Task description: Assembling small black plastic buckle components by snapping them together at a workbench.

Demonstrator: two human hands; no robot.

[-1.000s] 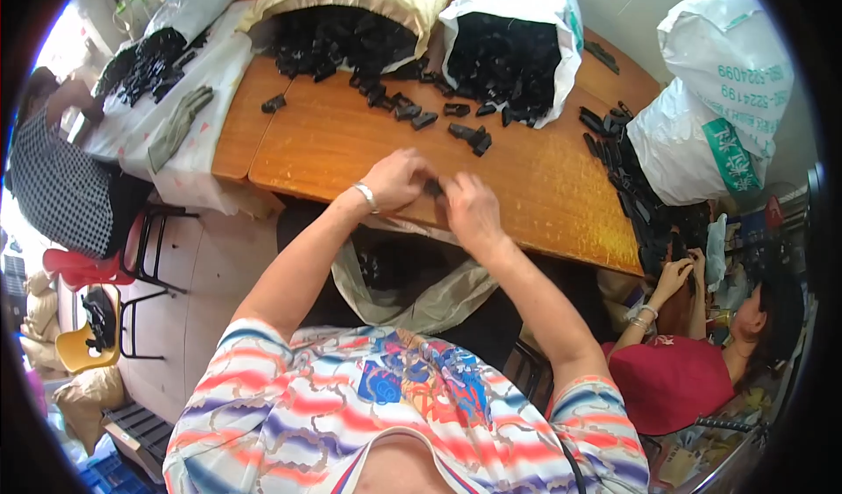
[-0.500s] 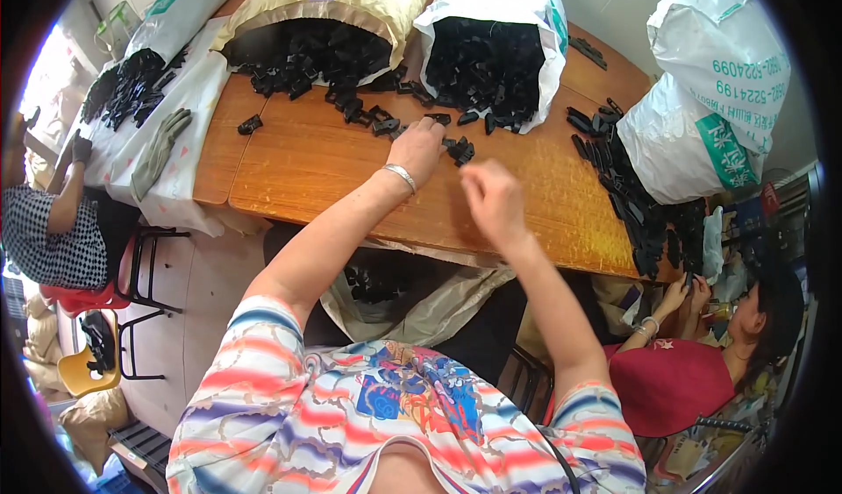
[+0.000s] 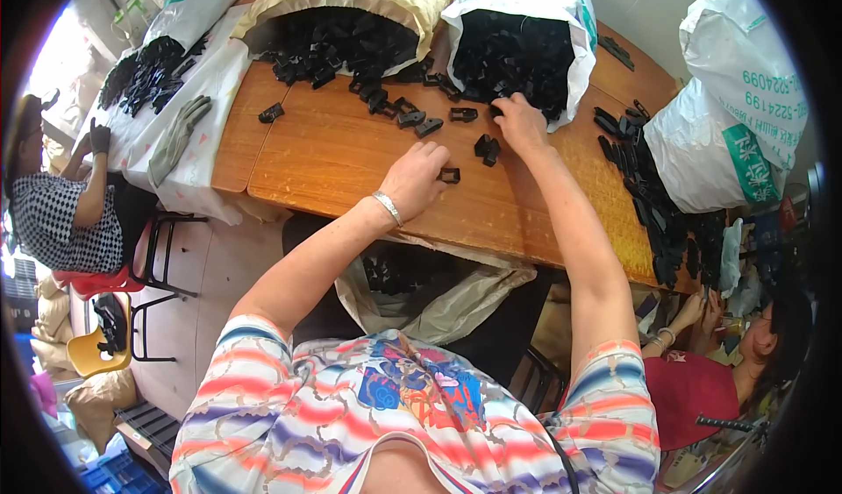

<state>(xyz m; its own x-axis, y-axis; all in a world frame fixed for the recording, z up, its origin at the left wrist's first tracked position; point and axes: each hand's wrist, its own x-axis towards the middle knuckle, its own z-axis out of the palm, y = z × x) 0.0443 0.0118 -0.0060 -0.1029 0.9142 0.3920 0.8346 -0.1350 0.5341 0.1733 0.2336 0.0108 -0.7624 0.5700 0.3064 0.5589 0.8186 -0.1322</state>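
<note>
My left hand [image 3: 416, 177], with a bracelet at the wrist, is closed low over the wooden table [image 3: 333, 161]. A small black plastic part [image 3: 450, 176] with an opening in it sticks out from its fingers. Farther off, my right hand [image 3: 524, 126] reaches to the mouth of a white sack [image 3: 582, 34] full of black pieces. Its fingertips pinch a dark piece [image 3: 496, 110] at the pile's edge. Between my hands lies a small cluster of black parts [image 3: 487, 149]. More loose parts [image 3: 409, 115] trail out from a tan sack [image 3: 421, 42].
An open sack [image 3: 438, 319] with black pieces hangs below the table's front edge. At the right stand long black parts [image 3: 627, 178] and a full white sack [image 3: 693, 152]. A co-worker [image 3: 702, 389] sits there; another person [image 3: 66, 213] sits left, near a grey glove [image 3: 178, 139].
My right hand has moved forward to the white sack's mouth. The left hand has drawn back toward me with a black part. The whole view has shifted slightly.
</note>
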